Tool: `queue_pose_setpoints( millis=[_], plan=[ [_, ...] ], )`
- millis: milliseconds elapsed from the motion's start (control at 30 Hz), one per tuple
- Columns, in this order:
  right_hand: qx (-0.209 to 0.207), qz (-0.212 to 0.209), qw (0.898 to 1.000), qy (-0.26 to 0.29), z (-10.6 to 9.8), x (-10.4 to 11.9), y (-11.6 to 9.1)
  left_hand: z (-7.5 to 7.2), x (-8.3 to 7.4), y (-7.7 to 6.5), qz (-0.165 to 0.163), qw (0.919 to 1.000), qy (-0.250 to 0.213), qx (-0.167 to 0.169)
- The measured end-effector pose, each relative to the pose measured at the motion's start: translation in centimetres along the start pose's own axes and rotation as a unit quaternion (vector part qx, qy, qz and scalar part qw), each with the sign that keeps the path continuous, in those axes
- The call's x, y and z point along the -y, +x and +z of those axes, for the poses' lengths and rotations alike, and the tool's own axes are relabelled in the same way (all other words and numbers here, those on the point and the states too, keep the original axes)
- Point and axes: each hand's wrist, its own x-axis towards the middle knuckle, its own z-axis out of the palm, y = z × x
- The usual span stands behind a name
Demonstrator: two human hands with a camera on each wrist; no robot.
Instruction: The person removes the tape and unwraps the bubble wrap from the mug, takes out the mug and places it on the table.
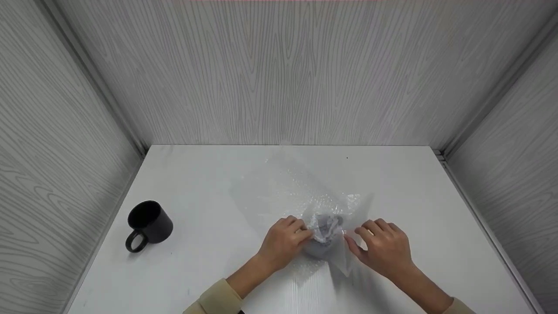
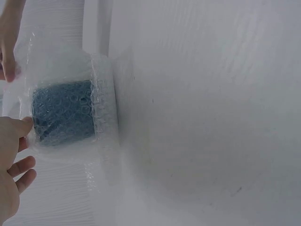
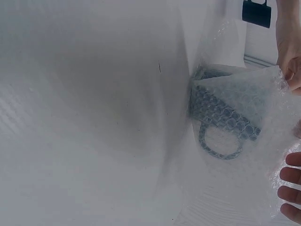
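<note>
Head view: bubble wrap [image 1: 283, 187] is pinched by the left hand [image 1: 283, 242], thumb and finger together. Between both hands' fingers a wrapped mug [image 2: 63, 113] is blurred by the plastic. The right hand [image 1: 386, 248] is cut off in its wrist view, fingers spread; whether wrap is gripped cannot be told. A black mug [image 1: 154, 224] is seen well left of the left fingers.

Left grip [image 1: 282, 242] curled; right grip [image 1: 386, 247] loosely parted; forearms [image 1: 249, 275] angled inward.
</note>
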Motion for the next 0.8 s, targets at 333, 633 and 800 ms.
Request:
queue_pose_setpoints(
  millis=[333, 633, 800],
  plan=[
    [0.002, 0.012, 1.000, 0.001, 0.1, -0.9, -1.2, 0.1, 0.0, -0.1, 0.001, 1.0000, 0.001, -0.003],
    [0.015, 0.025, 1.000, -0.009, 0.1, -1.7, -2.2, 0.1, 0.0, 0.0, -0.002, 1.0000, 0.001, -0.005],
    [0.017, 0.026, 0.999, -0.014, 0.3, -2.1, -2.9, 0.0, 0.0, 0.0, -0.001, 1.0000, -0.004, -0.007]
  ],
)
